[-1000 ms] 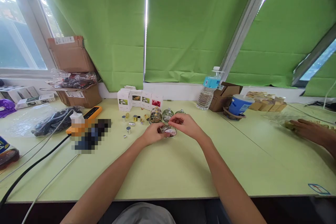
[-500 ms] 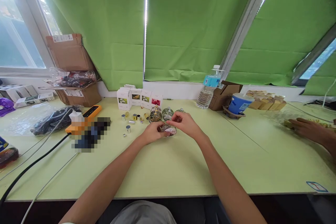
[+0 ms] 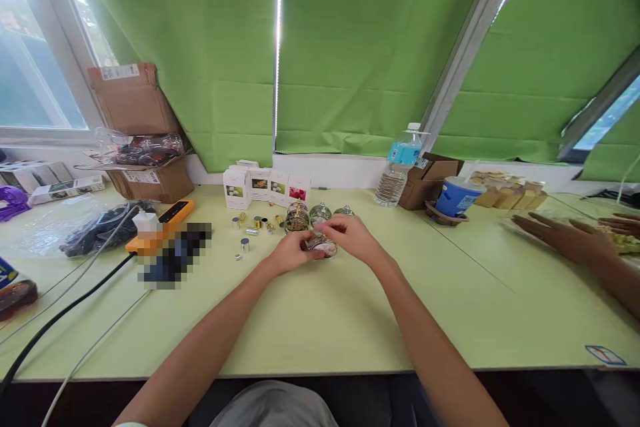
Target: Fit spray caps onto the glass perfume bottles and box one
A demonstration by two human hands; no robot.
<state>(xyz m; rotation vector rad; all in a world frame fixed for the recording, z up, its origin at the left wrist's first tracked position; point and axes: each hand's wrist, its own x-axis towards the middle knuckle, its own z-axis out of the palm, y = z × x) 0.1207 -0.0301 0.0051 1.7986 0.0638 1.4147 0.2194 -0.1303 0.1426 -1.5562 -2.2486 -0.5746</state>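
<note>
My left hand [image 3: 295,253] is closed around the near side of a round glass jar [image 3: 325,248] that rests on the light green table. Over the top of this jar, my right hand [image 3: 347,235] has its fingertips pinched together; whatever is between them is too small to make out. Just behind stand several more ornate jars, one with dark and gold contents [image 3: 297,219] and a greenish one [image 3: 320,213]. Small metallic caps [image 3: 245,244] lie to the left, in silver and gold. White boxes with flower pictures [image 3: 237,189] stand behind the caps.
A water bottle [image 3: 399,167], an open carton [image 3: 425,180] and a blue cup [image 3: 456,197] stand to the right. An orange power strip [image 3: 160,227] with cables lies left. Another person's hands [image 3: 565,237] are over a plastic bag at far right.
My right fingertips have shifted slightly left and up over the jar. The other person's hand at the right has moved left with its fingers stretched, and a second hand shows.
</note>
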